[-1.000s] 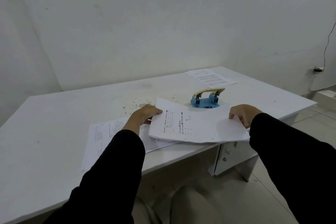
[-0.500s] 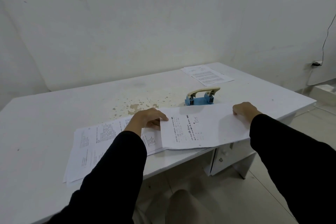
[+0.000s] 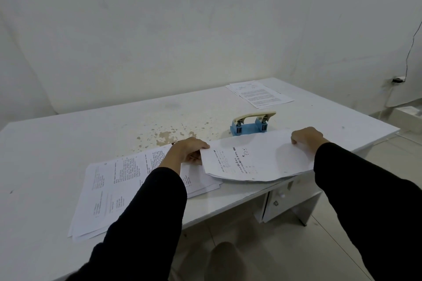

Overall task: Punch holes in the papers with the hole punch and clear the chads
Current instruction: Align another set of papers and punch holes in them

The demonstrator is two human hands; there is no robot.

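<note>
Just in front of the blue hole punch [image 3: 250, 126] on the white desk [image 3: 91, 134], a small stack of printed papers [image 3: 255, 162] lies bowed, near edge overhanging the desk edge. Left hand [image 3: 189, 149] pinches its left end, right hand [image 3: 306, 136] grips its right end, both closed on it. Left of the punch, a bigger pile of sheets [image 3: 118, 189] sits flat under the left sleeve. Behind the punch, more printed sheets [image 3: 260, 94] lie well apart.

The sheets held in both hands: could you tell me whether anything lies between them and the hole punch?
Nothing visible does. The held sheets, gripped by the left hand and right hand, have their far edge right in front of the hole punch, with only bare table around it.
</note>
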